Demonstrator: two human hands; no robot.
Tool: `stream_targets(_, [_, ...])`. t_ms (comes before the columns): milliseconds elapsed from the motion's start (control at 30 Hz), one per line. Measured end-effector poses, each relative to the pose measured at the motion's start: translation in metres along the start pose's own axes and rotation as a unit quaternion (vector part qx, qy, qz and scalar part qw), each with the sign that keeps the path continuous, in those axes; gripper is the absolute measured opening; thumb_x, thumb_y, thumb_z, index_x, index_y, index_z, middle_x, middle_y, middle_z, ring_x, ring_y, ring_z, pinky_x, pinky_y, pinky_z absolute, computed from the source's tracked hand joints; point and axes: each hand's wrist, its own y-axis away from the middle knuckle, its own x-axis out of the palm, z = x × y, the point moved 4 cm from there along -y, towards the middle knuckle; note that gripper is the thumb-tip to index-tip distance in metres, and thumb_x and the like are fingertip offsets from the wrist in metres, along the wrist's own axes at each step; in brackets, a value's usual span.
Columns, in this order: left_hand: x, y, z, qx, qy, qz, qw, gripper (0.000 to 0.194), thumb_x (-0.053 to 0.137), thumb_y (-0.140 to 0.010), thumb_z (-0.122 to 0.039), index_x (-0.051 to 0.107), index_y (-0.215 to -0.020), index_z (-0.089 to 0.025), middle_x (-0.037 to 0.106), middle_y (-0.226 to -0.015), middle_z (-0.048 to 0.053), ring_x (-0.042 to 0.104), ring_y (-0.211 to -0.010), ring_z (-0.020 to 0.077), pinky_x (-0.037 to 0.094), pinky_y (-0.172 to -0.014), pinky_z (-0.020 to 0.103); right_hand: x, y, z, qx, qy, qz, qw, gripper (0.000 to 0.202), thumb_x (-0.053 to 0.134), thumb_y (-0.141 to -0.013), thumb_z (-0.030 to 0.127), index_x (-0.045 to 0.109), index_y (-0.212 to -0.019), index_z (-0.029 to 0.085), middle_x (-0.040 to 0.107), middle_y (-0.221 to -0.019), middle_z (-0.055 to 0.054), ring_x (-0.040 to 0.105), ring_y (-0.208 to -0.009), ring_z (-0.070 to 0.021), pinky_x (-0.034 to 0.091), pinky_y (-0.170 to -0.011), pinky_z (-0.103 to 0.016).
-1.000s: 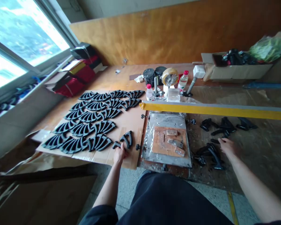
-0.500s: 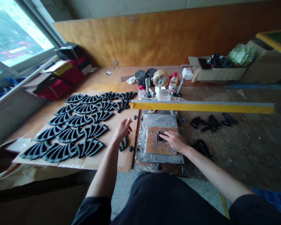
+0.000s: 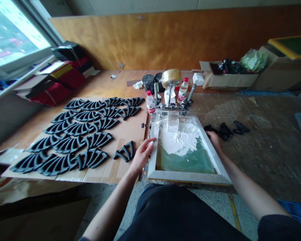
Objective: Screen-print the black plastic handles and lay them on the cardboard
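At frame [image 3: 190,177] edges sit left hand [image 3: 141,154] and right hand [image 3: 215,142], tabletop [image 3: 263,157] rightward.

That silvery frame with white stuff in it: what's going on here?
A person's left hand is at the left edge of the silvery frame; the right hand, partly hidden, at its right. White paste covers part of the green sheet inside. Black curved pieces lie in rows on cardboard at left; dark parts lie at right.

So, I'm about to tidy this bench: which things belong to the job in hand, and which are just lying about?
Likely in the job:
frame, a hand at either side
white paste
black parts

Apparently lying about:
bottles
cardboard box
plastic-wrapped greens
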Motion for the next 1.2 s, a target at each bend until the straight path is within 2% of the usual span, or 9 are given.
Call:
stream_targets(67, [0.005,0.000,0.035,-0.036,-0.017,0.001,0.999,0.060,0.055,-0.084,-0.052,0.049,-0.137,-0.024,0.055,-0.070,-0.002,0.046,-0.056,0.0097,0.039,-0.052,0.020,-0.020,-0.013,-0.002,0.036,0.030,-0.101,0.994,0.039,0.035,-0.093,0.024,0.068,-0.106,0.008,0.067,-0.100,-0.011,0.061,-0.093,-0.0206,0.048,-0.087,-0.033])
stream_targets(133, [0.010,-0.005,0.062,-0.051,-0.054,-0.012,0.997,0.064,0.055,-0.084,-0.048,0.042,-0.142,-0.025,0.050,-0.064,-0.005,0.044,-0.053,0.0091,0.037,-0.051,0.019,-0.022,-0.029,0.020,0.015,0.071,-0.163,0.984,0.037,0.052,-0.087,0.026,0.061,-0.121,0.013,0.059,-0.121,-0.015,0.057,-0.108,-0.0262,0.046,-0.094,-0.041])
stream_targets(267, [0.016,-0.018,0.086,-0.053,-0.114,-0.016,0.992,0.061,0.052,-0.085,-0.048,0.042,-0.141,-0.026,0.048,-0.061,-0.006,0.044,-0.051,0.0087,0.035,-0.048,0.018,0.018,-0.062,0.088,-0.104,0.147,-0.077,0.981,0.054,0.069,-0.078,0.024,0.052,-0.128,0.016,0.052,-0.131,-0.014,0.049,-0.119,-0.0300,0.043,-0.098,-0.043])
stream_targets(400, [0.015,-0.022,0.094,-0.078,-0.102,0.001,0.992,0.062,0.051,-0.084,-0.052,0.045,-0.138,-0.024,0.052,-0.066,-0.005,0.048,-0.052,0.0100,0.039,-0.046,0.020,0.048,-0.070,0.110,-0.074,0.183,0.038,0.980,0.028,0.065,-0.080,0.022,0.058,-0.107,0.019,0.065,-0.099,-0.008,0.059,-0.092,-0.0244,0.047,-0.078,-0.033])
stream_targets(500, [0.014,-0.023,0.099,-0.081,-0.099,-0.006,0.992,0.060,0.052,-0.083,-0.054,0.048,-0.135,-0.024,0.054,-0.066,-0.004,0.049,-0.052,0.0109,0.039,-0.046,0.020,0.060,-0.050,0.113,-0.119,0.206,0.105,0.966,0.009,0.059,-0.081,0.014,0.061,-0.089,0.018,0.066,-0.087,-0.007,0.059,-0.086,-0.0223,0.043,-0.074,-0.030])
stream_targets(667, [0.014,-0.022,0.101,-0.066,-0.095,-0.028,0.993,0.055,0.054,-0.082,-0.052,0.055,-0.129,-0.022,0.058,-0.067,-0.003,0.050,-0.053,0.0110,0.040,-0.050,0.021,0.060,0.005,0.121,-0.275,0.193,0.158,0.929,0.019,0.050,-0.077,0.003,0.062,-0.084,0.016,0.065,-0.084,-0.008,0.056,-0.086,-0.0210,0.040,-0.074,-0.030])
stream_targets(800, [0.015,-0.021,0.098,-0.065,-0.091,-0.032,0.993,0.055,0.055,-0.082,-0.052,0.056,-0.127,-0.022,0.057,-0.065,-0.003,0.049,-0.051,0.0109,0.039,-0.050,0.022,0.048,0.011,0.117,-0.313,0.129,0.205,0.918,0.021,0.054,-0.072,0.002,0.063,-0.083,0.018,0.065,-0.081,-0.004,0.057,-0.082,-0.0188,0.041,-0.072,-0.028])
stream_targets(1000, [0.013,-0.020,0.095,-0.059,-0.065,-0.019,0.996,0.059,0.055,-0.081,-0.055,0.054,-0.129,-0.020,0.055,-0.065,-0.004,0.049,-0.053,0.0111,0.038,-0.049,0.021,0.053,0.007,0.117,-0.277,0.130,0.075,0.949,0.024,0.051,-0.078,0.002,0.066,-0.090,0.017,0.065,-0.088,-0.008,0.056,-0.093,-0.0221,0.044,-0.078,-0.032])
stream_targets(1200, [0.014,-0.019,0.090,-0.065,-0.060,-0.011,0.996,0.063,0.054,-0.081,-0.057,0.050,-0.132,-0.020,0.051,-0.064,-0.005,0.047,-0.053,0.0103,0.038,-0.048,0.021,0.053,0.019,0.117,-0.288,0.097,0.094,0.948,0.018,0.057,-0.082,0.009,0.067,-0.092,0.019,0.066,-0.083,-0.005,0.058,-0.086,-0.0196,0.046,-0.075,-0.030])
